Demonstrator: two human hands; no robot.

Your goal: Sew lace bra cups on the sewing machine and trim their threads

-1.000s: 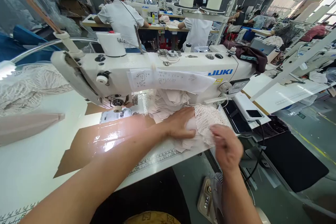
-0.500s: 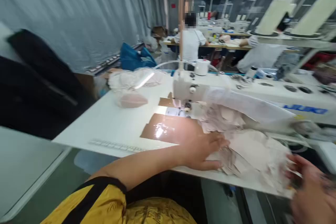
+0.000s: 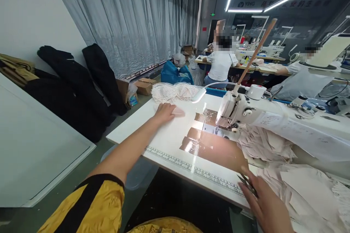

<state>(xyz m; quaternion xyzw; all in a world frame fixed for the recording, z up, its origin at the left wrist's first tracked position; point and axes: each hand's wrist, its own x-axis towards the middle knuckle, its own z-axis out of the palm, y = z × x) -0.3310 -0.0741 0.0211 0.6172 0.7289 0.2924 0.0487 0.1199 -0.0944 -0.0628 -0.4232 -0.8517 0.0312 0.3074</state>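
My left hand is stretched to the far left of the white sewing table. Its fingers are closed on a small pink fabric piece beside a heap of white lace. My right hand rests at the table's near edge, gripping small metal thread snips that point toward the machine. A white sewing machine stands between the two hands, its lamp lighting the brown plate under the needle. Pale pink cut pieces are piled under the machine arm and to the right of my right hand.
A printed ruler strip runs along the table's front edge. Dark coats lie against the left wall, with cardboard boxes and a blue bag beyond. Other people sit sewing at tables further back.
My view has swung left. My left hand left the pink pile on the right and reached across to the pink piece by the lace. My right hand came off the pile to the table edge.
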